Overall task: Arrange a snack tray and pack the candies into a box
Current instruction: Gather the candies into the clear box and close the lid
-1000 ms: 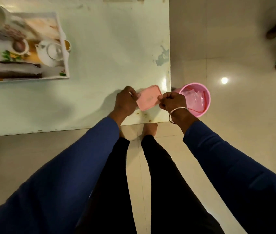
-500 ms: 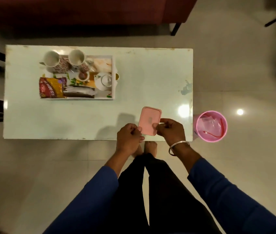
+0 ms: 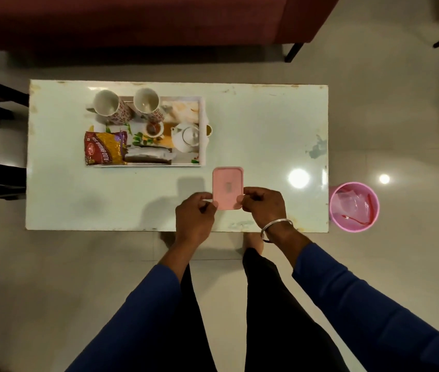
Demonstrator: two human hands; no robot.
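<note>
Head view, snack packet [image 3: 105,148] – "ALOO BHUJIA SEV"

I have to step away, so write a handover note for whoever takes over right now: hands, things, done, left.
Left hand pinches the near left corner of the pink box; right hand pinches its near right corner.
The box, lid on, is at the near side of the table, just near of the tray.
Done: the tray holds two mugs, a teapot and a snack packet.
Left: no candies in view; whether they are inside the box cannot be told. Check, then set it down.
</note>
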